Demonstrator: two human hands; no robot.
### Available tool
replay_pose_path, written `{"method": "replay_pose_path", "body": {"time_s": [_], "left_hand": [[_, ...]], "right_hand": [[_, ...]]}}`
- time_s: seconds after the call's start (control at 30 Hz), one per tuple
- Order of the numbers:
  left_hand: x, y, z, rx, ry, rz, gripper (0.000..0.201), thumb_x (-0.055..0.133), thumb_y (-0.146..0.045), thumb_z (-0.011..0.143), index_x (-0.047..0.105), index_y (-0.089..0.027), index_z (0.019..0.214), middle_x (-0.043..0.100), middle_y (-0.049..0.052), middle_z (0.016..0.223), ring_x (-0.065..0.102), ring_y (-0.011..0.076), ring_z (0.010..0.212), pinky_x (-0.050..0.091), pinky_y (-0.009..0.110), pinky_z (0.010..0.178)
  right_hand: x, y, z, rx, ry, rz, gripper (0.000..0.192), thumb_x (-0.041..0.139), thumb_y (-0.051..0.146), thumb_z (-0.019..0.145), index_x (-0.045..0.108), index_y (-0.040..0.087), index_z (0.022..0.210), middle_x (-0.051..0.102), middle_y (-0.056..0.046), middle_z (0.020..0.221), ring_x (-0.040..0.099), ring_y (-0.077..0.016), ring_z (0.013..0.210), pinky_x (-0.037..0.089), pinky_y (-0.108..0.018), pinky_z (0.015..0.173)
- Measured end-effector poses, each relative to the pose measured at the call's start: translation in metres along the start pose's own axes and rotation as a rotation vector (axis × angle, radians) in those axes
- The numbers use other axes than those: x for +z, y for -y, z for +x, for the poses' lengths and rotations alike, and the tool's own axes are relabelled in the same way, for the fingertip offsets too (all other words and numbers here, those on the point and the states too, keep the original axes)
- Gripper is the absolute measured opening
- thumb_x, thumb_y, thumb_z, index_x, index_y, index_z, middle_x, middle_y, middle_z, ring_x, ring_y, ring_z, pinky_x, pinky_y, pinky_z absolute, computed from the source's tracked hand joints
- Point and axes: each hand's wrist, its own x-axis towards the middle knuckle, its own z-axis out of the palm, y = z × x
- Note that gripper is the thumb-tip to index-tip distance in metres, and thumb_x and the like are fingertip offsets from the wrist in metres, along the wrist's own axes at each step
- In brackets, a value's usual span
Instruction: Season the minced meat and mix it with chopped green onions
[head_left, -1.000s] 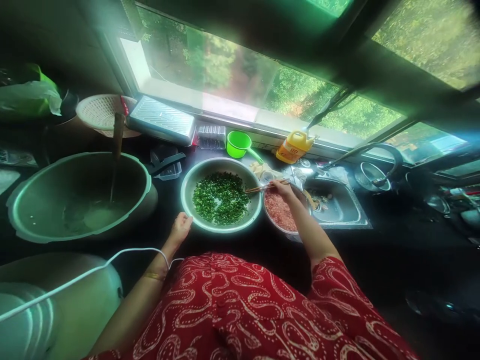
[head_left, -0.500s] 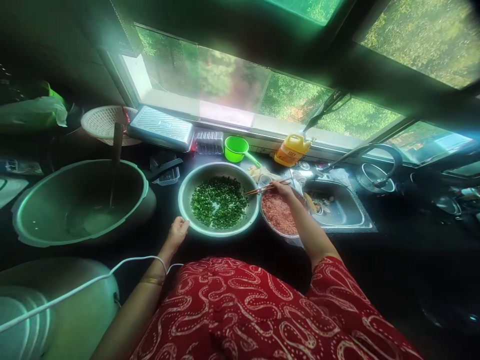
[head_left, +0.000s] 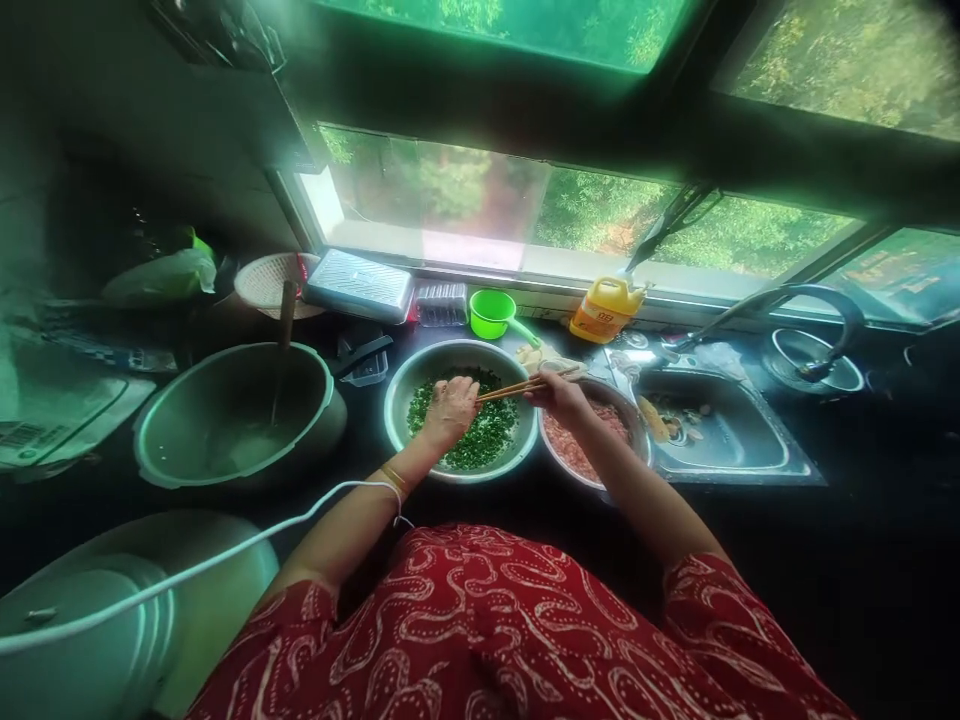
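Wooden chopsticks point(head_left: 512, 388) in right hand point(head_left: 559, 395), left hand point(head_left: 448, 410) over greens point(head_left: 480, 445).

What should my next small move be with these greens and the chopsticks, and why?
Probably close the left hand on a pinch of chopped greens and carry it right to the minced meat bowl. That hand already rests in the greens bowl, while the right hand holds the chopsticks above the two bowls' adjoining rims.
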Motion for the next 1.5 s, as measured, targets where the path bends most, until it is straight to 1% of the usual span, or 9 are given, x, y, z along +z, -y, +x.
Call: {"method": "replay_pose_path", "body": {"time_s": [0.2, 0.37, 0.43, 0.53, 0.7, 0.9, 1.0, 1.27, 1.5], "left_hand": [[0.01, 0.007, 0.005, 0.096, 0.044, 0.07, 0.026, 0.039, -0.016, 0.091, 0.063, -0.012, 0.083, 0.062, 0.013, 0.08, 0.055, 0.0275, 0.087, 0.033, 0.045, 0.085], [0.01, 0.038, 0.002, -0.129, -0.104, 0.04, 0.026, 0.04, -0.025, 0.091, 0.063, -0.014, 0.099, 0.063, 0.014, 0.098, 0.055, 0.0285, 0.097, 0.035, 0.046, 0.09], [0.02, 0.048, 0.003, -0.239, 0.041, -0.029, 0.032, 0.049, -0.031, 0.087, 0.06, -0.015, 0.113, 0.061, 0.016, 0.111, 0.054, 0.0313, 0.107, 0.034, 0.049, 0.095], [0.035, 0.064, 0.008, -0.348, 0.498, -0.158, 0.046, 0.058, -0.034, 0.078, 0.057, -0.018, 0.121, 0.061, 0.016, 0.118, 0.057, 0.0343, 0.106, 0.039, 0.051, 0.093], [0.035, 0.077, 0.02, -0.614, 0.131, -0.312, 0.052, 0.045, -0.041, 0.085, 0.047, -0.015, 0.131, 0.065, 0.012, 0.111, 0.063, 0.0272, 0.097, 0.047, 0.039, 0.086], [0.049, 0.05, 0.003, -0.682, 0.193, -0.363, 0.047, 0.045, -0.037, 0.082, 0.054, -0.015, 0.122, 0.066, 0.011, 0.104, 0.063, 0.0253, 0.094, 0.049, 0.035, 0.083], [0.053, 0.041, -0.007, -0.716, 0.192, -0.256, 0.045, 0.046, -0.038, 0.083, 0.056, -0.017, 0.121, 0.063, 0.013, 0.113, 0.059, 0.0286, 0.104, 0.046, 0.04, 0.088], [0.033, 0.039, 0.003, -0.734, 0.157, -0.219, 0.043, 0.046, -0.024, 0.083, 0.056, -0.012, 0.123, 0.06, 0.016, 0.119, 0.055, 0.0276, 0.111, 0.04, 0.039, 0.096], [0.057, -0.066, 0.05, -0.547, 0.424, -0.85, 0.043, 0.049, -0.025, 0.078, 0.057, -0.012, 0.118, 0.065, 0.005, 0.08, 0.057, 0.0154, 0.063, 0.044, 0.025, 0.057]], "right_hand": [[-0.062, 0.017, -0.009, 0.023, -0.091, 0.1, 0.008, 0.054, 0.015, 0.081, 0.06, 0.015, 0.075, 0.066, -0.003, 0.061, 0.063, -0.0135, 0.051, 0.056, -0.025, 0.054], [-0.167, 0.042, -0.021, -0.463, -0.467, 0.134, 0.012, 0.054, 0.029, 0.082, 0.06, 0.019, 0.083, 0.067, 0.0, 0.069, 0.065, -0.0124, 0.06, 0.057, -0.026, 0.064], [-0.206, 0.043, -0.024, -0.695, -0.649, -0.044, 0.019, 0.055, 0.036, 0.082, 0.06, 0.02, 0.089, 0.068, -0.001, 0.076, 0.066, -0.0142, 0.066, 0.057, -0.03, 0.07], [-0.257, 0.029, -0.022, -0.819, -0.765, -0.517, 0.016, 0.06, 0.034, 0.076, 0.064, 0.02, 0.084, 0.068, -0.004, 0.084, 0.065, -0.019, 0.083, 0.052, -0.036, 0.085], [-0.31, -0.011, -0.019, -0.691, -0.57, -0.981, 0.01, 0.056, 0.024, 0.078, 0.066, 0.021, 0.079, 0.066, -0.006, 0.091, 0.059, -0.0208, 0.097, 0.043, -0.037, 0.095], [-0.328, -0.01, -0.029, -0.619, -0.752, -1.18, 0.023, 0.045, 0.025, 0.084, 0.067, 0.017, 0.088, 0.064, -0.014, 0.104, 0.053, -0.0266, 0.108, 0.036, -0.04, 0.099], [-0.323, -0.007, -0.025, -0.556, -0.682, -1.088, 0.025, 0.044, 0.025, 0.084, 0.065, 0.017, 0.096, 0.066, -0.012, 0.097, 0.058, -0.0246, 0.095, 0.041, -0.034, 0.088], [-0.293, -0.052, 0.023, -0.139, -0.492, -0.65, 0.024, 0.056, 0.041, 0.071, 0.062, 0.018, 0.066, 0.059, -0.001, 0.061, 0.055, -0.0189, 0.069, 0.041, -0.029, 0.069], [-0.286, -0.051, 0.038, -0.194, -0.535, -0.578, 0.029, 0.059, 0.042, 0.062, 0.063, 0.016, 0.073, 0.065, -0.003, 0.07, 0.055, -0.0179, 0.07, 0.041, -0.028, 0.068]]}}
